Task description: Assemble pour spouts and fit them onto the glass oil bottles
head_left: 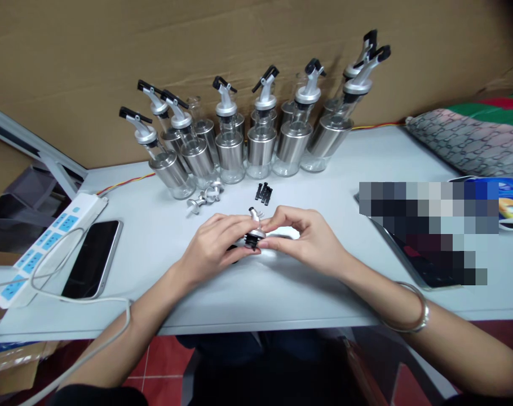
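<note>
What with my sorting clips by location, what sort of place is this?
Probably a small assembly workspace: many similar bottles stand grouped, small loose black pieces lie on the table, and a pourer top is being handled.

So the pourer (259, 232) you're holding has a satiny, metallic-looking finish, with a ribbed stopper (252, 242) that looks rubbery. At your 12 o'clock, the bottles (233, 176) are clear shiny glass wearing brushed-metal sleeves (231, 151), and the cardboard (113, 56) behind is plain matt. Loose spouts (213, 193) at 10 look satiny too. Tiny levers (264, 194) around 12: plastic-looking. Your phone (91, 262) at 9 is glossy, your bangle (425, 316) at 4 polished metal, and your tabletop (222, 299) smooth with a soft sheen.
</note>
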Demonstrator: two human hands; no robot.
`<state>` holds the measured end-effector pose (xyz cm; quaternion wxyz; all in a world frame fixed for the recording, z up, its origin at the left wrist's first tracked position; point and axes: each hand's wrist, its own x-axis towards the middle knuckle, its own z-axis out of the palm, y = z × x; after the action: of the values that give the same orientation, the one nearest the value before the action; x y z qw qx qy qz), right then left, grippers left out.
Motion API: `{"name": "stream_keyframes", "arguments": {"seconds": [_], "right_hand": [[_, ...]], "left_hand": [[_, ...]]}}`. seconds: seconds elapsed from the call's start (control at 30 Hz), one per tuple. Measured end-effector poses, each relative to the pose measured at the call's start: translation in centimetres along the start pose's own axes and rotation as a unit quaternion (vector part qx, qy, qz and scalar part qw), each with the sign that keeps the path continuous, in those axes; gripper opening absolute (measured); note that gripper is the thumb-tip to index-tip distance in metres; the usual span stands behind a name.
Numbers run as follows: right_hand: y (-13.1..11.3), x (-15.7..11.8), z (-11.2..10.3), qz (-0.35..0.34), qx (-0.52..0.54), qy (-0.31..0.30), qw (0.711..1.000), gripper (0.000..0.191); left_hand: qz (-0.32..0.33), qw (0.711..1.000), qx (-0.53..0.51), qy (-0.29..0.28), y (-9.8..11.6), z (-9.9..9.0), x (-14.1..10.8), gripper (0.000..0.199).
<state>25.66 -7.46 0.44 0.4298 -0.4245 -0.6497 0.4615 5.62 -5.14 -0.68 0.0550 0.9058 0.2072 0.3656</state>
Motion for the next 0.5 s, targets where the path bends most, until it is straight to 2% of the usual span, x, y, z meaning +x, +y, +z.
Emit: {"name": "stream_keyframes", "arguments": {"seconds": [0.1, 0.3, 0.5], "right_hand": [[0.02, 0.11, -0.19, -0.001, 0.006, -0.021, 1.000, 0.015], [0.46, 0.31, -0.58, -0.070, -0.053, -0.020, 0.996, 0.010], [0.04, 0.41, -0.84, -0.109, -0.100, -0.053, 0.988, 0.007]], "left_hand": [[-0.003, 1.000, 0.024, -0.004, 0.01, -0.17, 0.00, 0.026], [-0.017, 0.998, 0.056, -0.033, 0.42, -0.33, 0.33, 0.022], [-0.025, 0.996, 0.077, -0.022, 0.65, -0.38, 0.28, 0.015]]}}
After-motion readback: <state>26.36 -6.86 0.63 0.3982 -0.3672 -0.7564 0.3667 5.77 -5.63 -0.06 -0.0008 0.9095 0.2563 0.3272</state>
